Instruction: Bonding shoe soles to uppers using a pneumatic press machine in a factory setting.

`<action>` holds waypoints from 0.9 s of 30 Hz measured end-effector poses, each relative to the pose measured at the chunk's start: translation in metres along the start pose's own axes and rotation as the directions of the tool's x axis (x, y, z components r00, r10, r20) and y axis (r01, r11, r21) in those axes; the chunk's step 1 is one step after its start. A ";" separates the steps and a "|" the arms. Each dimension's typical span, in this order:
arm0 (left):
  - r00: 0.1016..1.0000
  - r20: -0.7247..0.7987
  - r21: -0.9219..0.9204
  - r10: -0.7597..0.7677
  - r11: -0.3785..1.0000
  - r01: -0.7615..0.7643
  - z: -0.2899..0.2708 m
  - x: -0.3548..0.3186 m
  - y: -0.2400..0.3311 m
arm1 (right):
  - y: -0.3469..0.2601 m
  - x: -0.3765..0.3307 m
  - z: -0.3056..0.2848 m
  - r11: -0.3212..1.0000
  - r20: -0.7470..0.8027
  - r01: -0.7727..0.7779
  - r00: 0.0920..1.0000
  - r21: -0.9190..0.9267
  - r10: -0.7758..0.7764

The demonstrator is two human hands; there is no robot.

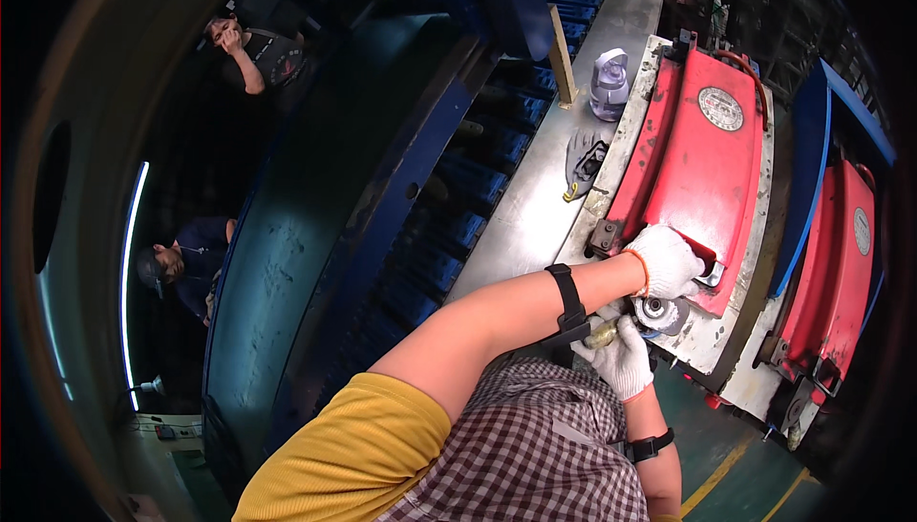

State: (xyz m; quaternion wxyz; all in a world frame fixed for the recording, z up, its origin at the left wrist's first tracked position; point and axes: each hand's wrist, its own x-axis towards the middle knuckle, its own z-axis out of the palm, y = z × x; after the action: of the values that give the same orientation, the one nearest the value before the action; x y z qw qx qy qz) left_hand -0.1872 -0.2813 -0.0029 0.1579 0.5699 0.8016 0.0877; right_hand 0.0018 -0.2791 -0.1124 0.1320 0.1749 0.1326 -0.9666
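The work seems to be in the middle: the red cover (712, 169) is laid over its pale base (702, 352), and the yellowish piece (601, 335) is not yet released, being pinched by the fingers of the right hand (623, 362), near the round metal part (654, 312). The left hand (666, 261) is placed at the cover's lower end; whether its fingers are gripping cannot be told. How much is left cannot be seen.

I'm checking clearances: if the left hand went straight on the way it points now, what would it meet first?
Probably the small metal bracket at the near end of the red cover, right beside the left hand; whether they already touch is unclear.
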 end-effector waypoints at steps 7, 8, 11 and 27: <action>0.998 -0.055 -0.020 0.009 1.000 -0.010 -0.003 -0.004 0.000 | -0.058 -0.073 -0.054 0.988 -0.165 -0.101 0.983 -0.117 0.081; 0.998 -0.067 -0.034 0.001 0.999 -0.003 -0.002 -0.004 -0.001 | -0.070 -0.088 -0.064 0.998 -0.154 -0.055 0.987 -0.017 0.052; 0.994 -0.095 -0.014 0.061 0.998 -0.063 -0.001 -0.004 -0.003 | -0.088 -0.134 -0.092 0.896 -0.246 0.117 0.939 -0.428 -0.240; 0.883 -0.463 -0.690 -0.080 0.657 -0.302 0.002 0.040 0.101 | -0.231 -0.343 -0.123 0.017 0.254 -0.756 -0.240 -0.654 -0.937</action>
State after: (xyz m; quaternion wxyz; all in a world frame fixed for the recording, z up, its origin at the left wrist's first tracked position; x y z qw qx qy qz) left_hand -0.1092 -0.2100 0.0211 0.1792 0.4669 0.6703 0.5483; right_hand 0.2791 0.0446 -0.0470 -0.3162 0.5734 0.7551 0.0333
